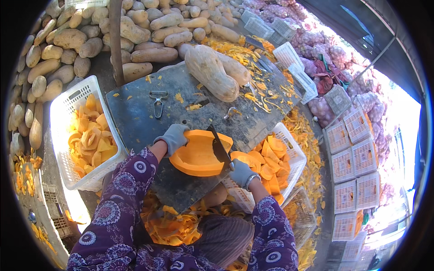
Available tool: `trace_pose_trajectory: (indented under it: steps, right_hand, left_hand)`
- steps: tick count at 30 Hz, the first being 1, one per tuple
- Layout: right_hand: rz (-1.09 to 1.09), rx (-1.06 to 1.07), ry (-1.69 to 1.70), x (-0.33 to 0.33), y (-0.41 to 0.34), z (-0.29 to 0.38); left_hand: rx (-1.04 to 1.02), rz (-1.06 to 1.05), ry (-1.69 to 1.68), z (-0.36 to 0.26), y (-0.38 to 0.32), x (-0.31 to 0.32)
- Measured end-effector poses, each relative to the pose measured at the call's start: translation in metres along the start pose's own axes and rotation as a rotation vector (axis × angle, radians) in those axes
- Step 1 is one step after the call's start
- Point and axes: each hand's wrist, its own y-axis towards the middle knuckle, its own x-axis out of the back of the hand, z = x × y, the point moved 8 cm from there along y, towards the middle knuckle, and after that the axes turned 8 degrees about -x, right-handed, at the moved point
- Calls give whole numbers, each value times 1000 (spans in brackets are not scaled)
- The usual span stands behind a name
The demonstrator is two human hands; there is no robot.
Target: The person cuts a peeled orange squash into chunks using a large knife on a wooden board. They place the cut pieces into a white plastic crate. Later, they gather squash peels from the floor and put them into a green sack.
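Note:
A peeled, hollowed piece of orange pumpkin (195, 166) rests at the near edge of the dark board (135, 111). My left hand (173, 137), in a grey glove, grips its far left side. In my gloved right hand (240, 173) is a large dark-bladed knife (220, 147). Its blade lies across the right part of the pumpkin piece; how deep it has cut I cannot tell. Beyond my left hand a metal Y-shaped peeler (158, 103) lies on the board. Two whole unpeeled pumpkins, the nearer one (212, 73) pale tan, lie at the board's far side.
White plastic crates of cut pumpkin stand left (62, 149) and right (300, 159) of the board. Orange peelings (169, 227) litter the ground by my legs. A wooden post (116, 44) rises behind the board, before heaped pumpkins (69, 39). Stacked filled crates (364, 155) stand far right.

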Motion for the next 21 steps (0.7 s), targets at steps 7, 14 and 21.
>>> trace_pose_trajectory:
  steps: [7,14,21]
  right_hand:
    - [-178,-67,254,-43,24,-54]
    - [-426,-278,404,-26,0,-90]
    - [-674,-157,754,110,-105,-4]
  left_hand:
    - [115,-90,-490,32,-20,-29]
    - [172,-400,-403,24,-40,-24]
    - [114,-637,-192,0,-66,-25]
